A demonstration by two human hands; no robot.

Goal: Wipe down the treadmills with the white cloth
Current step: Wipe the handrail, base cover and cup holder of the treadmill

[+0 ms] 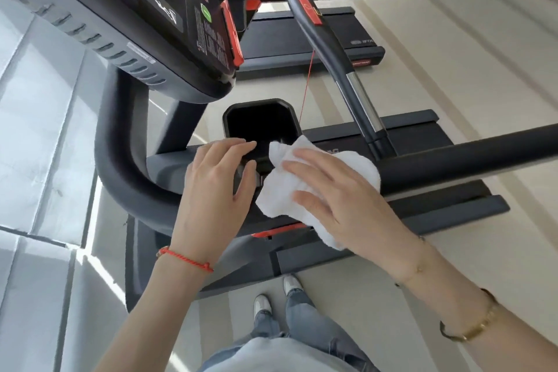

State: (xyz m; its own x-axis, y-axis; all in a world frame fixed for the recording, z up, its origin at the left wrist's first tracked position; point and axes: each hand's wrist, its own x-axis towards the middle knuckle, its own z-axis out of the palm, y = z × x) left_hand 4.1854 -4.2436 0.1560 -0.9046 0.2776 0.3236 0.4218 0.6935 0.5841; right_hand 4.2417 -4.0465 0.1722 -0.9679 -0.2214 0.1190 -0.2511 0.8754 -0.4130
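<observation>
I stand beside a dark grey treadmill, looking down at its console end. A crumpled white cloth lies bunched against the treadmill just below the black cup holder. My right hand lies flat over the cloth, fingers spread, pressing it down. Left of the cloth, my left hand rests with its fingers apart on the lower rim of the cup holder and holds nothing. The console panel hangs over the upper left.
A foam-covered handrail runs right from the cloth. A curved grip bar with a red tab rises toward the top, a thin red cord beside it. A second treadmill deck lies beyond. My feet stand on pale floor.
</observation>
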